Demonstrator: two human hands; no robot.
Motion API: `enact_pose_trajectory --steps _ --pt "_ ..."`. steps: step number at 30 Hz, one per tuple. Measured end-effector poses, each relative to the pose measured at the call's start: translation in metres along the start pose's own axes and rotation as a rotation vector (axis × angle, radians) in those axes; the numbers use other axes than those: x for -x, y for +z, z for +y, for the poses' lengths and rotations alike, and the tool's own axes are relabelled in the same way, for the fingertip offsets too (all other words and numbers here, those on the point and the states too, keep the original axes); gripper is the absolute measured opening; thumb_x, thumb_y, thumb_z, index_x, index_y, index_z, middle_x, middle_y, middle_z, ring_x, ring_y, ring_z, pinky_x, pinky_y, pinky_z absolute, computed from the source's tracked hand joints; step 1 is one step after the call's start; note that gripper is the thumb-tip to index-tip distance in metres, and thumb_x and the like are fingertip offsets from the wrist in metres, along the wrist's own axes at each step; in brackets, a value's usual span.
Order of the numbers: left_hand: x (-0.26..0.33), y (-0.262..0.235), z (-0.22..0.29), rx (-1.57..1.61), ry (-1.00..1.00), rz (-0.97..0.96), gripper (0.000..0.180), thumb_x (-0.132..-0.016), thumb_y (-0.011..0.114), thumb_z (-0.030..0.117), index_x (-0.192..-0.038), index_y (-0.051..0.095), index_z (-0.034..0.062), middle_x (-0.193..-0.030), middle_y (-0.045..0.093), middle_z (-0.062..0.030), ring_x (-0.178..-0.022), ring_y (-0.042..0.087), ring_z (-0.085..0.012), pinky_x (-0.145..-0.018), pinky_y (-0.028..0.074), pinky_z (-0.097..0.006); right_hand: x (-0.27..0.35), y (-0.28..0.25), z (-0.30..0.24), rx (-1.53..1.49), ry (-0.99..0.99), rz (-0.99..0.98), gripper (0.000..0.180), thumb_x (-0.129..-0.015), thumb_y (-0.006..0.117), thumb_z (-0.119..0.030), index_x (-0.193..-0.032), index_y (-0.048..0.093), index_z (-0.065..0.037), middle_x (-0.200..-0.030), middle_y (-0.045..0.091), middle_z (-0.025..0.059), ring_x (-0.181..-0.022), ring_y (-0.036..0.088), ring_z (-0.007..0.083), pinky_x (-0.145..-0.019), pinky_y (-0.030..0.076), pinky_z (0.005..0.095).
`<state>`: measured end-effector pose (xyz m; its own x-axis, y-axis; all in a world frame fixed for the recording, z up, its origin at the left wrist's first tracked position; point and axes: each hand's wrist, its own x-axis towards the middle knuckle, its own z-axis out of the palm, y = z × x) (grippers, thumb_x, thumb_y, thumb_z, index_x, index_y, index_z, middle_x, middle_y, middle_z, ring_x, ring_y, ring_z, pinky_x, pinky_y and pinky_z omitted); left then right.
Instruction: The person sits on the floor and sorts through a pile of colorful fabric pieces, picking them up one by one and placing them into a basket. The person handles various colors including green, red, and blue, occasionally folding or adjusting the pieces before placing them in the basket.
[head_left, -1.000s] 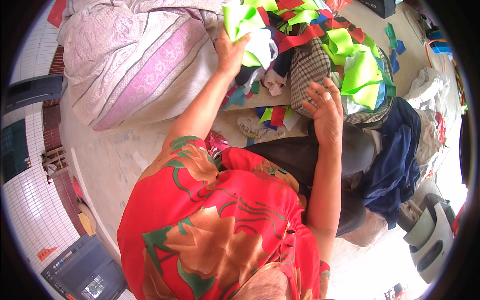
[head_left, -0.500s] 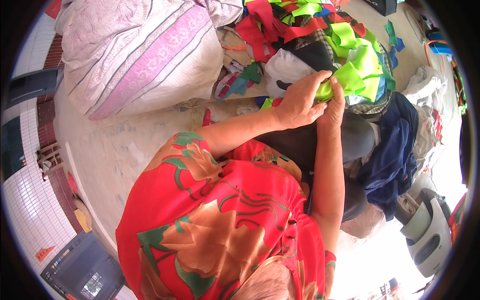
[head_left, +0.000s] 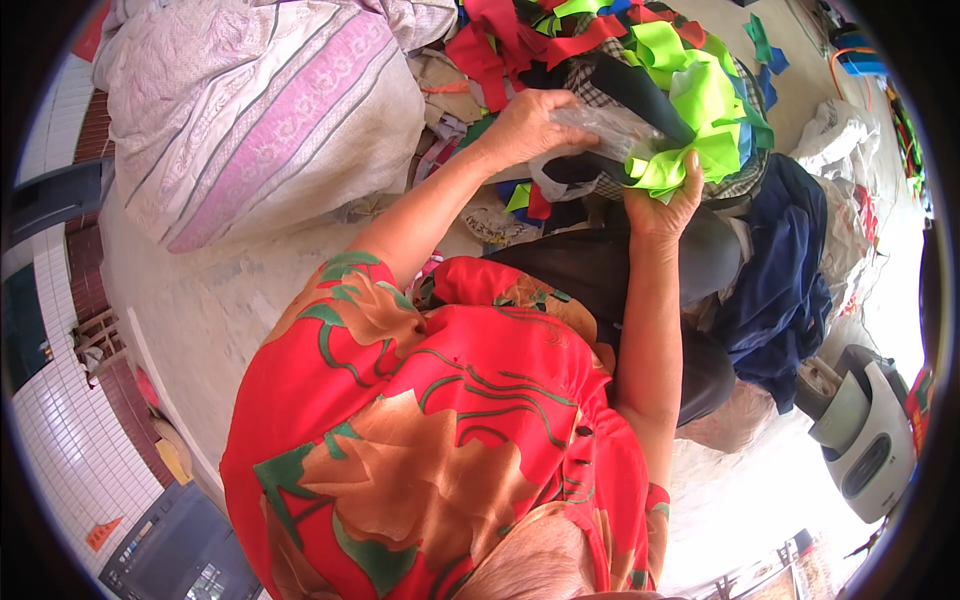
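Upper centre: left hand (head_left: 532,127) pinches a translucent plastic bag (head_left: 622,130); right of it, right hand (head_left: 664,208) grasps lime-green cloth (head_left: 666,171). Pale, scuffed floor (head_left: 240,295) left of centre. Upper left: large white-and-purple bundle (head_left: 270,120). Left edge: white tiles (head_left: 60,430). Lower right: pale machine (head_left: 872,450).

The person's bare left arm (head_left: 425,215) reaches diagonally up and to the right, and the bare left hand (head_left: 540,122) is turned back-up, closed in a pinch. The bare right forearm (head_left: 650,320) rises almost vertically (steeper than the left one), its bare right hand (head_left: 662,210) curled in a grip, one digit (head_left: 692,172) pointing upward. The hands are apart.
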<state>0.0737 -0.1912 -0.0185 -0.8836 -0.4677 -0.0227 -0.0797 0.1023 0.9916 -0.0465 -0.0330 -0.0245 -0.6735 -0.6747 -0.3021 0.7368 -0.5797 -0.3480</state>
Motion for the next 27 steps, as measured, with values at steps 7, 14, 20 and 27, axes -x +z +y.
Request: enact_pose_trajectory --steps 7,14,20,27 --pt "0.009 -0.04 -0.011 0.448 -0.034 0.322 0.028 -0.076 0.075 0.019 -0.098 0.063 0.0069 -0.075 0.062 0.0035 -0.06 0.055 -0.0059 -0.053 0.045 -0.022 -0.006 -0.014 -0.008 0.071 -0.096 -0.024 0.047 -0.077 0.063 -0.026 -0.117 0.052 -0.005 -0.101 0.06 0.0125 -0.092 0.057 0.0268 -0.084 0.045 0.0437" --pt "0.061 -0.083 -0.048 0.225 -0.264 0.429 0.031 -0.082 0.068 0.022 -0.102 0.06 0.0005 -0.084 0.064 -0.0041 -0.068 0.058 -0.0082 -0.06 0.047 -0.025 -0.002 -0.003 -0.009 0.002 -0.134 0.073 0.044 -0.077 0.063 -0.029 -0.114 0.052 -0.007 -0.099 0.059 0.0101 -0.09 0.056 0.0248 -0.082 0.046 0.0429" --pt "0.158 -0.097 -0.133 -1.059 -0.744 -0.377 0.032 -0.075 0.066 0.031 -0.102 0.063 0.0145 -0.1 0.064 -0.0148 -0.092 0.061 -0.034 -0.079 0.048 -0.043 -0.003 -0.007 -0.009 0.024 -0.159 0.125 0.047 -0.078 0.062 -0.031 -0.117 0.052 -0.006 -0.108 0.059 0.0104 -0.099 0.055 0.0274 -0.092 0.041 0.0467" --pt "0.208 -0.083 -0.187 -1.188 -0.835 -0.462 0.04 -0.074 0.064 0.023 -0.112 0.056 0.0089 -0.103 0.063 -0.0176 -0.1 0.059 -0.0351 -0.083 0.048 -0.044 -0.002 -0.007 -0.01 0.045 -0.174 0.101 0.047 -0.078 0.061 -0.03 -0.116 0.051 -0.005 -0.105 0.059 0.0108 -0.097 0.054 0.0267 -0.09 0.042 0.0447"
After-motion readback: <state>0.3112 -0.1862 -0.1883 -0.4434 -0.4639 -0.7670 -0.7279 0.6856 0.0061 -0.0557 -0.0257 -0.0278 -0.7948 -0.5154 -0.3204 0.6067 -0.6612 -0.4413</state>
